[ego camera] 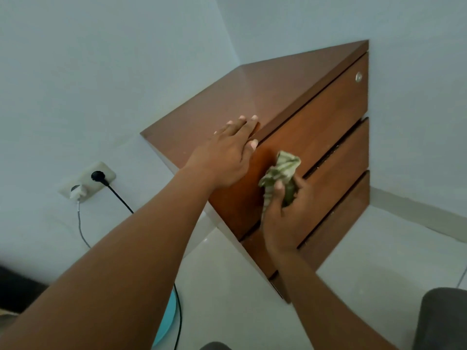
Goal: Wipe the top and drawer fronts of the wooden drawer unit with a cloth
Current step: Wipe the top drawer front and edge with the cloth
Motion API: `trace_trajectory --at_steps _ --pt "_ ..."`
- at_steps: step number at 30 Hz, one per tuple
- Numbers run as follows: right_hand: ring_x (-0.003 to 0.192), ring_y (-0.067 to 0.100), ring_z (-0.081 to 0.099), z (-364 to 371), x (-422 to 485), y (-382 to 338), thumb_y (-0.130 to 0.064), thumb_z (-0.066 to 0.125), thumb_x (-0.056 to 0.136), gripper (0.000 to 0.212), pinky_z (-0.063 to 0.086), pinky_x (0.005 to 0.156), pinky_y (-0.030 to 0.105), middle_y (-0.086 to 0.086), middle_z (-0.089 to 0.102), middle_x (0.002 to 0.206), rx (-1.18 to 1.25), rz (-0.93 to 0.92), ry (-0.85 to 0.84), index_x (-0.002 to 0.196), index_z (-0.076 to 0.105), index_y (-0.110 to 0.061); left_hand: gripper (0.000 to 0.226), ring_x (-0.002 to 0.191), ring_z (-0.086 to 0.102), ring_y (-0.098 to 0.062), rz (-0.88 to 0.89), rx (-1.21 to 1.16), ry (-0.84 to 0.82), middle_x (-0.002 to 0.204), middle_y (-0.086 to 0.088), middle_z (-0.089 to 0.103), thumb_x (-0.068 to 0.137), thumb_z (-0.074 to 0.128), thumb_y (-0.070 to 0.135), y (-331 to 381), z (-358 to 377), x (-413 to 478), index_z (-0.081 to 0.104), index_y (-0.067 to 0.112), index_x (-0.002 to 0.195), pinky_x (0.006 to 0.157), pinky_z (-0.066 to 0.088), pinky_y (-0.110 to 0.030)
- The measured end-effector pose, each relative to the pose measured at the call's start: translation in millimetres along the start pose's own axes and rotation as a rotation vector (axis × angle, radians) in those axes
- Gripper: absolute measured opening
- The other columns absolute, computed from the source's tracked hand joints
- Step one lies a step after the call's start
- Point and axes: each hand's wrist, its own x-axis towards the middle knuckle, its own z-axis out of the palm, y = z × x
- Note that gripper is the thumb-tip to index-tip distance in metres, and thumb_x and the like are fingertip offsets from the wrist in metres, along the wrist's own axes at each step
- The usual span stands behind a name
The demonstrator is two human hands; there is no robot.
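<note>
The wooden drawer unit [316, 114] stands in a room corner, brown, with three drawer fronts and a round lock at the top drawer's far end. My left hand [227, 152] lies flat on the front edge of the top, fingers spread, thumb over the edge. My right hand [285, 213] grips a crumpled green-and-white cloth [280, 170] and presses it against the top drawer front, near its left end. The hand covers part of the second drawer front.
A wall socket [87, 180] left of the unit holds a black plug with a cable [121, 198] and a white charger. A light-blue round object [166, 322] lies on the pale floor. A dark grey shape [442, 322] sits at the lower right.
</note>
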Motion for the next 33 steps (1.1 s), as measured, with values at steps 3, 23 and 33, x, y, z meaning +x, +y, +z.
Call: trace_trajectory --at_steps 3,23,33 --pt "0.131 0.017 0.049 11 29 7 -0.027 0.044 0.107 0.034 0.044 0.109 0.045 -0.006 0.055 0.139 -0.089 0.053 -0.06 0.14 0.047 -0.021 0.058 0.156 0.015 -0.025 0.0 0.004 0.009 0.169 -0.004 0.019 0.108 0.026 0.045 -1 2 1 0.014 0.027 0.162 0.125 0.017 -0.048" --pt "0.117 0.013 0.057 -7 149 38 -0.031 0.049 0.099 0.041 0.047 0.105 0.036 -0.001 0.062 0.126 -0.076 0.24 0.229 0.137 0.055 -0.017 0.062 0.157 0.0 -0.028 0.231 0.534 0.008 0.171 -0.007 -0.006 0.107 0.015 0.045 39 5 69 -0.011 0.031 0.161 0.126 0.009 -0.046" --pt "0.155 0.013 -0.008 22 199 60 -0.046 0.019 0.108 0.061 -0.008 0.125 0.044 -0.003 -0.004 0.169 -0.244 0.232 0.009 0.16 0.001 -0.02 0.061 0.157 0.006 -0.028 0.261 0.494 0.044 0.171 -0.007 -0.004 0.107 0.017 0.043 34 9 67 -0.007 0.032 0.162 0.124 0.014 -0.043"
